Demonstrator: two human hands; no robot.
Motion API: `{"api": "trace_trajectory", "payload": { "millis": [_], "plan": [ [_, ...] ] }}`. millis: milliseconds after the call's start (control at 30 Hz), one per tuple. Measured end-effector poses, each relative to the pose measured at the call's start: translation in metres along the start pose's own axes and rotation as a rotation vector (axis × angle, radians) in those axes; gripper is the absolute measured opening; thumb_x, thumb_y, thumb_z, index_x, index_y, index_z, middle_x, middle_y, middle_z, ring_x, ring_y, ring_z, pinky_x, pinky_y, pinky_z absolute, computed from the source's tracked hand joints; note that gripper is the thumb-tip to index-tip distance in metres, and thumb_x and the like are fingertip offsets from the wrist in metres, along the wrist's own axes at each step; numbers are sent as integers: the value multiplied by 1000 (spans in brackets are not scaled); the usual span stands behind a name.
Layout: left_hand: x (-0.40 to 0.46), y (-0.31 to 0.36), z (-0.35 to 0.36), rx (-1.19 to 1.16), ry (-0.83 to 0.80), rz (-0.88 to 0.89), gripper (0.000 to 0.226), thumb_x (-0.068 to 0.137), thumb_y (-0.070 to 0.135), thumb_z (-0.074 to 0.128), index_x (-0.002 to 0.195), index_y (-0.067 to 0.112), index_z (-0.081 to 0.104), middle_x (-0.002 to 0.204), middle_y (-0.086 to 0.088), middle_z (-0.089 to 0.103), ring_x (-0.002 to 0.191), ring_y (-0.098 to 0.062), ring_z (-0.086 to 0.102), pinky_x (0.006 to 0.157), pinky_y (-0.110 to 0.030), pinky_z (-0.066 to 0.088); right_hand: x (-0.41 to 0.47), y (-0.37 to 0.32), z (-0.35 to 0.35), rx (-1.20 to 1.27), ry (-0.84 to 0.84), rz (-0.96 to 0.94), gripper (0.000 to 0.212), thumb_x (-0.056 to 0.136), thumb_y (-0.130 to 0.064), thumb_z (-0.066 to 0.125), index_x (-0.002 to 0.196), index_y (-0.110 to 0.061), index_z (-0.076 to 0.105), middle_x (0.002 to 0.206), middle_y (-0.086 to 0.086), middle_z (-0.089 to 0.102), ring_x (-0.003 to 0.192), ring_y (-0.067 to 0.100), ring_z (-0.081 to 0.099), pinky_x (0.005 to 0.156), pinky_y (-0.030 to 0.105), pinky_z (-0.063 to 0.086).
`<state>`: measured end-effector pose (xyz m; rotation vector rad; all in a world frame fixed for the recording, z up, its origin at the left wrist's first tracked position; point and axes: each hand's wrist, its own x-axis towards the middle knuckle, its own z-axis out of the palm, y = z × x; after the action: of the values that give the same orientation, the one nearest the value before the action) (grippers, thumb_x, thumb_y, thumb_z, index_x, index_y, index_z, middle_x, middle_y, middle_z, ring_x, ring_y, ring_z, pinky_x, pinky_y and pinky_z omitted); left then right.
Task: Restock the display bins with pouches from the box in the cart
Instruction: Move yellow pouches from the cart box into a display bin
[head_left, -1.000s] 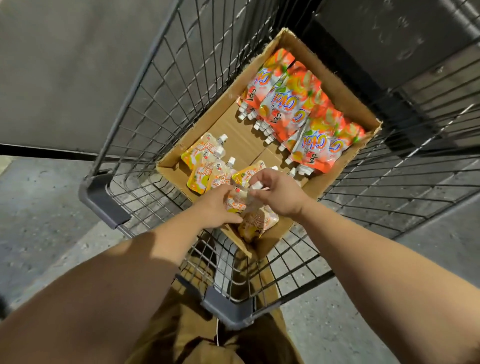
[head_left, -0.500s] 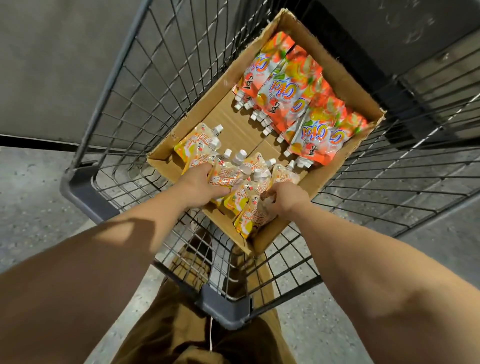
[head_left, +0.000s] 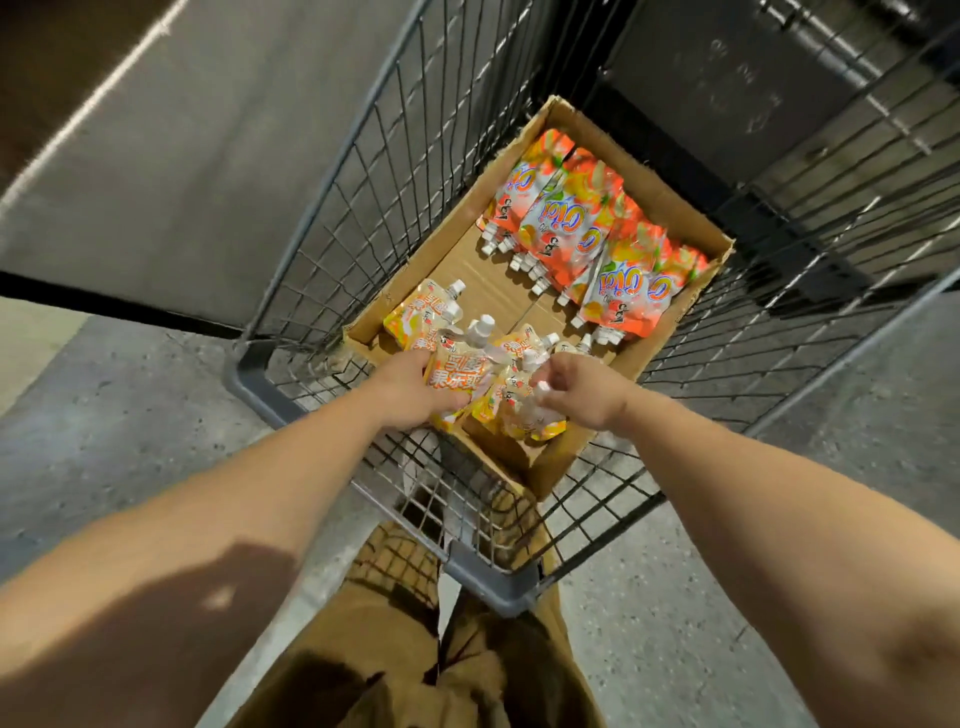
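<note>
So the brown open-top cardboard box (head_left: 613, 145) sits in the grey wire cart (head_left: 363, 171). Orange spouted pouches (head_left: 587, 234) are lined up along its far side, pale yellow spouted pouches (head_left: 421, 322) at the near end. Left hand (head_left: 415, 389) grips a yellow bunch; right hand (head_left: 587, 389) pinches more.

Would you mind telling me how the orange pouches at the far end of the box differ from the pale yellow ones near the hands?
The orange pouches lie untouched in an overlapping row; the pale yellow pouches sit in a looser cluster, some gripped by the left hand and right hand. The orange ones are deep orange-red with blue lettering; the yellow ones are pale with red lettering. The orange spouts point toward the person, the yellow ones away. Both have white caps and share the cardboard box.
</note>
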<state>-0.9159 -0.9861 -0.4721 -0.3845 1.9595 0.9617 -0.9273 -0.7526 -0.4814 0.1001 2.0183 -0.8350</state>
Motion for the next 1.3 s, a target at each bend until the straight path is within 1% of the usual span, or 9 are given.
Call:
{"api": "trace_trajectory", "payload": {
  "millis": [167,333,500,600,767,867,967,1100,1300],
  "plan": [
    [-42,6,-25,-24,6,53,46,78,39,77,114,16,60,111,-1,67,100,-20,61,85,-30,46,-49,-53,-3,248,107,-143,19,92,-12,60,83,-28,59,87,7,57,77,16,51,73,33,45],
    [-94,10,-42,-512,-69,99,33,81,17,75,111,17,62,101,-3,72,95,-23,65,84,-36,46,-100,-117,-7,521,153,-236,17,101,-13,44,88,-15,53,78,4,50,69,18,49,64,31,44],
    [-167,11,-33,-738,-15,277,17,91,0,59,107,6,61,70,2,73,55,-8,68,44,-17,48,-148,-164,6,632,215,-260,16,103,-22,42,109,-23,56,82,1,53,65,15,52,62,32,48],
    [-210,-7,-19,-855,106,322,31,88,6,64,119,4,61,82,-1,75,68,-13,71,55,-23,54,-182,-184,31,640,216,-330,18,101,-23,46,90,-21,59,82,3,57,68,17,54,65,34,48],
    [-295,-65,6,-1070,281,306,20,90,16,64,110,17,63,98,-10,72,81,-27,70,71,-45,60,-241,-200,101,686,-113,-448,22,94,-16,58,109,-1,64,94,13,72,84,26,68,69,33,57],
    [-346,-113,12,-1237,423,337,22,91,14,63,112,15,62,103,-14,71,90,-32,68,81,-53,57,-270,-219,158,482,-399,-443,15,93,-12,58,105,-14,66,90,4,74,82,20,70,66,32,56],
    [-401,-176,20,-1381,580,358,18,91,15,63,109,15,63,95,-9,74,83,-27,71,76,-49,59,-289,-243,223,183,-564,-415,18,90,-14,63,102,-26,66,96,-3,72,93,19,66,80,40,55],
    [-485,-273,39,-1522,786,322,20,91,17,64,111,14,61,89,-7,75,75,-24,72,64,-40,61,-325,-280,334,35,-642,-485,24,88,-5,64,106,-21,64,96,-1,72,89,18,67,74,37,57],
    [-646,-450,103,-1607,1144,253,22,88,20,68,109,23,61,100,-4,72,87,-23,69,76,-43,57,-412,-322,564,-116,-785,-591,24,89,-5,64,105,-22,60,101,0,70,89,17,67,72,32,58]
  ]
}}
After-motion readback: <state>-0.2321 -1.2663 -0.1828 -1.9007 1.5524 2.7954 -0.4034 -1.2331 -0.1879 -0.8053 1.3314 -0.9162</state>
